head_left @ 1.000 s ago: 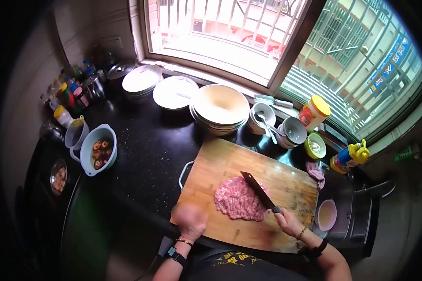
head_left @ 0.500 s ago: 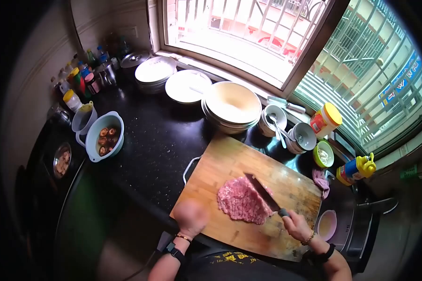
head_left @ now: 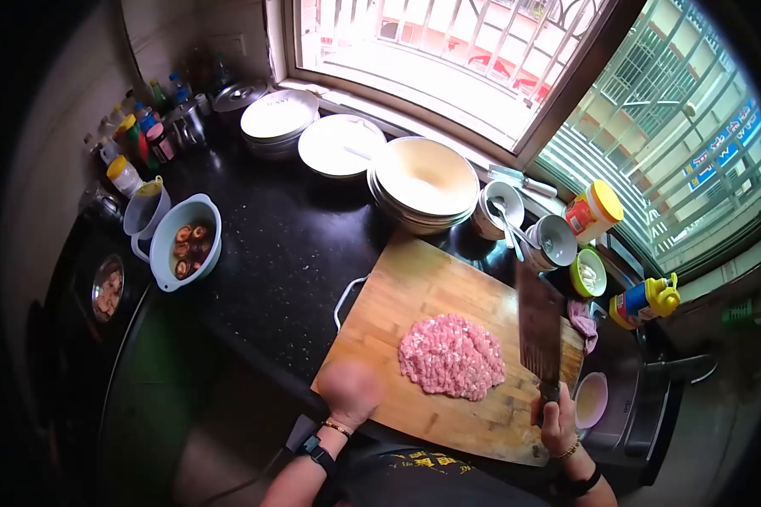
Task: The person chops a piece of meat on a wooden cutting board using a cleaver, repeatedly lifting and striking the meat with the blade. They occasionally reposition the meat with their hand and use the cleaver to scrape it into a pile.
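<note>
A flattened mound of pink minced meat lies near the middle of the wooden cutting board. My right hand grips the dark handle of a cleaver. The cleaver is raised to the right of the meat, with its broad, stained blade pointing away from me and turned to show its flat side. My left hand is at the board's left front edge, apart from the meat. It is blurred, and its fingers cannot be made out.
Stacked plates and large bowls stand along the window. A light-blue basin holds mushrooms in liquid at the left. Small bowls, a green bowl and a yellow-capped jar line the right side. A pink bowl sits beside the board.
The cleaver has lifted off the meat and swung right, its blade now turned flat side toward me. The meat looks rounder and more compact. My left hand stays at the board's edge.
</note>
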Demonstrator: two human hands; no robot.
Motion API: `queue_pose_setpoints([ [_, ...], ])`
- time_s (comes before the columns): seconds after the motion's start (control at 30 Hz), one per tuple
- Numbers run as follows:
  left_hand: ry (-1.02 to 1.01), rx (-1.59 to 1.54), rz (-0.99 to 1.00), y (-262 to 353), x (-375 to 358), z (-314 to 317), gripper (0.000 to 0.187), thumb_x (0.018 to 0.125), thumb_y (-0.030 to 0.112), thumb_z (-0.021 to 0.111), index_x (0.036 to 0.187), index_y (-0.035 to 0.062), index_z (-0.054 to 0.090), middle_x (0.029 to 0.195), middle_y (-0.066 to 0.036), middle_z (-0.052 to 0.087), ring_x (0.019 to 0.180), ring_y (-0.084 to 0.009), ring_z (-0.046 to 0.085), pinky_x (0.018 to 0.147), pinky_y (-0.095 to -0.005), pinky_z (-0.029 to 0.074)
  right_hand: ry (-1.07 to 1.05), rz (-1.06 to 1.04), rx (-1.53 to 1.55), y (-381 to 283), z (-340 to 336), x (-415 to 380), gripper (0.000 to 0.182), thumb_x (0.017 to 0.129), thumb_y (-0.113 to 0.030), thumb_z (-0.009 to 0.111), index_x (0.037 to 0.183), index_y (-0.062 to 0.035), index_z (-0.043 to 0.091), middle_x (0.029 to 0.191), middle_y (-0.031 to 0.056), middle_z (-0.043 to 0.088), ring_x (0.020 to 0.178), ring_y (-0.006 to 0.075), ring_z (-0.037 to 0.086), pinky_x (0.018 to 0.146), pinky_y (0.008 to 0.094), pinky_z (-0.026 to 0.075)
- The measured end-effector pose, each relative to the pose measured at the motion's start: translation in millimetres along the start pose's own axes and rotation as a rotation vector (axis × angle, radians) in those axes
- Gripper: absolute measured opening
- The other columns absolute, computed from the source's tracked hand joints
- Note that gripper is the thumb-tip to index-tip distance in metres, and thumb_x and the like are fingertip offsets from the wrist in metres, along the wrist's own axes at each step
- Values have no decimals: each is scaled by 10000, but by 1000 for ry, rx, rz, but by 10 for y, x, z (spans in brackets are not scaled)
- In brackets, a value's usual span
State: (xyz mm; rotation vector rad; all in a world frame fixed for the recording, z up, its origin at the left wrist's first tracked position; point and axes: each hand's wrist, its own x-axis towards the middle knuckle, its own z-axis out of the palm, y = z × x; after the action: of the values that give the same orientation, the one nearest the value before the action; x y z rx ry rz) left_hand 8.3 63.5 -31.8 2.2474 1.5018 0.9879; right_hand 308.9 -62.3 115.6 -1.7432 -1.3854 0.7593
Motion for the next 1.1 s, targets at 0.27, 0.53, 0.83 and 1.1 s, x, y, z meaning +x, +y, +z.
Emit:
queue_pose_setpoints([
  [0.27, 3, -13, 2, -18, -3, -10, 125, 702, 134, 663, 771, 101, 564, 811, -61, 526, 795, -254, 531, 726, -389, 392, -143, 399, -56, 231, 235, -57, 250, 949, -240, 466, 1075, -31, 519, 630, 35, 564, 501, 116, 545, 483, 274, 435],
  [0.53, -11, -36, -3, -18, -4, -9, 110, 707, 123, 653, 769, 109, 563, 815, -55, 521, 798, -246, 527, 729, -380, 387, -185, 337, -307, 461, 469, -30, 223, 926, -242, 476, 983, -30, 515, 642, 176, 569, 618, 389, 579, 570, 427, 443],
  [0.83, -12, -38, 6, -32, 20, -29, 122, 704, 118, 656, 782, 112, 563, 814, -49, 521, 796, -242, 525, 727, -377, 386, 195, -12, 93, 44, 464, -139, 617, 910, -609, 343, 996, -12, 475, 572, 9, 496, 479, 87, 487, 466, 231, 388],
  [1.1, 16, -71, -3, -32, -3, -2, 134, 687, 87, 654, 782, 107, 561, 810, -55, 530, 798, -248, 534, 724, -383, 382, -65, 277, 63, -259, 318, 79, 417, 986, -378, 351, 1023, 4, 514, 581, 28, 516, 461, 100, 478, 444, 240, 370],
])
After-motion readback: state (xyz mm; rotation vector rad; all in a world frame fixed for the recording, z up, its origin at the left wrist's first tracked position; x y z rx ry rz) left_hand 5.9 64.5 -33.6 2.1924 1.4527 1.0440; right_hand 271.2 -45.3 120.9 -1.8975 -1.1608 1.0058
